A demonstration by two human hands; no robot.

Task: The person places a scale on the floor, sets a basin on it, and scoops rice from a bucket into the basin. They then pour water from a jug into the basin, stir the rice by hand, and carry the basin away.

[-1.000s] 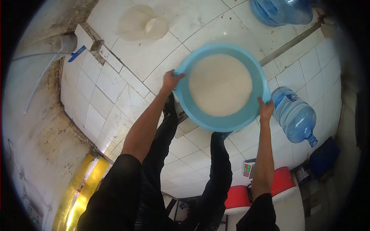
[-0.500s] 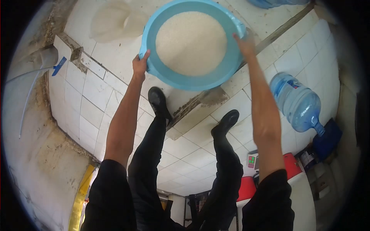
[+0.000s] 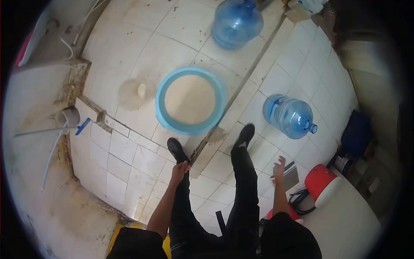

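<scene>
A light blue plastic basin (image 3: 161, 118), filled with pale grain that looks like rice (image 3: 189, 99), stands on the raised tiled floor ahead of my feet. Both hands are off it. My left hand (image 3: 180, 173) hangs in front of my left leg, its fingers curled in with nothing showing in them. Out to the right, my right hand (image 3: 280, 167) has its fingers apart and holds nothing. In this view it overlaps a flat grey-topped scale (image 3: 292, 177). A clear blue water bottle (image 3: 289, 115) lies on its side beyond that hand.
Another large water bottle (image 3: 236, 26) is behind the basin. A translucent container (image 3: 131, 95) sits left of it. A step edge (image 3: 248, 80) runs past the basin's right side. A blue squeegee (image 3: 83, 126) is at the left wall; a red-lidded white container (image 3: 321, 185) stands at right.
Both hands have let go of the basin and drawn back toward my body. The basin now rests on the raised floor, and the view has shifted.
</scene>
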